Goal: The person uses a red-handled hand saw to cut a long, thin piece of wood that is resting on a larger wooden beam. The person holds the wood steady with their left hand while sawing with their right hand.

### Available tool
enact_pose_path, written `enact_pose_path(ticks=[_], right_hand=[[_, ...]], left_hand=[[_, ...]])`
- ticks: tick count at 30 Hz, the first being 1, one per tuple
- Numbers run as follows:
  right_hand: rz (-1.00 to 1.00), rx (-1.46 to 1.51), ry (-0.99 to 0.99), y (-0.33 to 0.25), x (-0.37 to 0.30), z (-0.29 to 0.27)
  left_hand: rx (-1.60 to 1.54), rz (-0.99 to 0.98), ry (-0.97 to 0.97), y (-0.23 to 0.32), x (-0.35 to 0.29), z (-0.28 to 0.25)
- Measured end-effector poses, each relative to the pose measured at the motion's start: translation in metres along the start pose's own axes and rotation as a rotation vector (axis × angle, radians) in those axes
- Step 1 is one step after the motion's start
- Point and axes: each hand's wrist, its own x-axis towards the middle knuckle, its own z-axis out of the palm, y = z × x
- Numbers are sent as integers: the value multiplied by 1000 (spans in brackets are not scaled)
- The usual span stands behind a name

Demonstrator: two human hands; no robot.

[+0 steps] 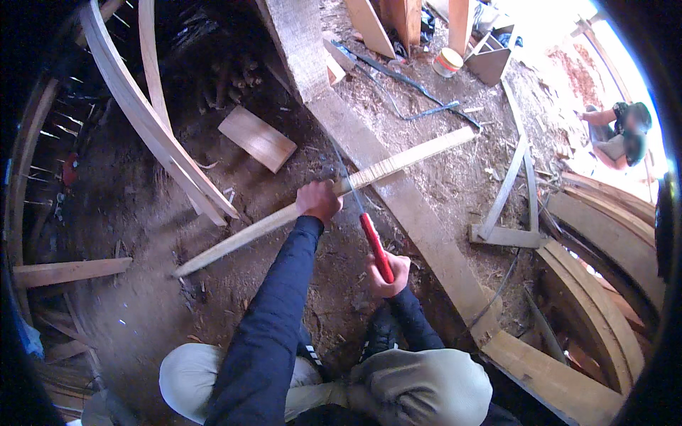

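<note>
Far beyond the right hand (389, 275), up and to its right, stands a small round jar (447, 62) with a pale yellowish top and a touch of red — what it holds cannot be made out from here. Just past it sits an open wooden box-like frame (490, 60), its inside too unclear to read. And down to the hands: the right one is wrapped snugly round the red handle of a saw (376, 248), wrist low near the knee, the thin blade slanting forward and left from the fist. The left hand (320, 201), ahead and to its left, bears down from a long outstretched arm, fingers folded over a wooden strip (419, 155) — and there's the blade, against the strip just right of those knuckles! The strip slants across a thick plank (426, 220) right of the left hand; a flat wooden block (257, 138) lies beyond that hand, to its left.
</note>
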Motion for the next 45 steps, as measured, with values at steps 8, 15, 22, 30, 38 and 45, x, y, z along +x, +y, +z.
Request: enact_pose_path(ticks=[8, 15, 22, 30, 38, 45], right_hand=[[-151, -27, 51, 16, -55, -13], [-2, -1, -28, -3, 1, -3], [-100, 18, 27, 9, -28, -11], [-183, -51, -19, -1, -14, 3], [-82, -37, -47, 4, 28, 8], [-89, -72, -64, -2, -48, -24]], left_hand=[[32, 24, 3, 7, -3, -6], [18, 39, -15, -5, -2, 1], [7, 68, 1, 6, -2, -6], [90, 43, 19, -15, -2, 15], [-3, 81, 75, -6, -9, 10], [33, 24, -66, 11, -9, -9]])
